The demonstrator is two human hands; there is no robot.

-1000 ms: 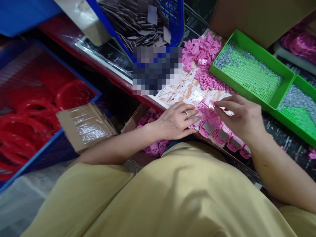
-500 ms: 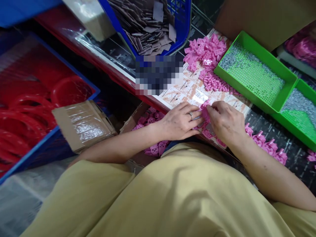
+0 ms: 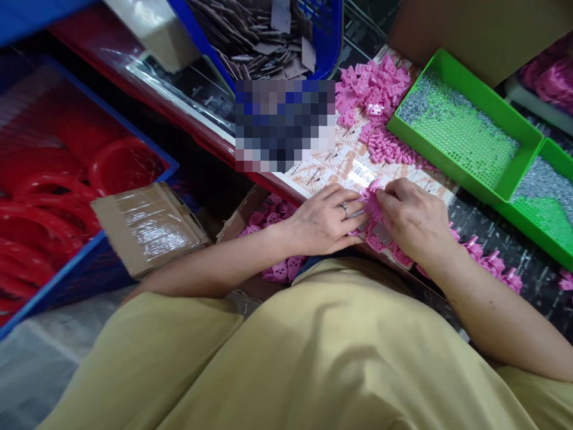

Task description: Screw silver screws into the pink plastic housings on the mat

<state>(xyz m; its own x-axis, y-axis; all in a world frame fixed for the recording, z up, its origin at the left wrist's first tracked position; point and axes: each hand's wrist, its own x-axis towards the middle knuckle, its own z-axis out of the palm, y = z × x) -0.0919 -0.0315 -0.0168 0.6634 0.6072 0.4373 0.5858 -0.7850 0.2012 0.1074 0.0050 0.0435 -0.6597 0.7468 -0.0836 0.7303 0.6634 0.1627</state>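
Over the table's near edge, my left hand (image 3: pixel 329 220) has its fingertips against a pink plastic part (image 3: pixel 372 206) and steadies it from the left. A ring is on one of its fingers. My right hand (image 3: pixel 414 221) is closed in a pinch at the right side of that part; its fingertips partly hide what they grip. More pink parts (image 3: pixel 378 239) lie just below the fingers, along the table edge. Beyond my hands is a heap of pink plastic pieces (image 3: pixel 376 83), with a pile of small pink pieces (image 3: pixel 389 146) in front of it.
Green trays (image 3: pixel 470 185) of small metal pieces stand at the right. A row of pink assemblies (image 3: pixel 490 263) lies beyond my right forearm. A blue basket (image 3: pixel 333 51) holds flat brown pieces. An open carton (image 3: pixel 242 215) of pink parts sits below; a blue crate (image 3: pixel 147 134) holds red rings.
My right hand has shifted very slightly to the right and turned a little, still at the pink part. The left hand stays almost in place. The view has tilted slightly.
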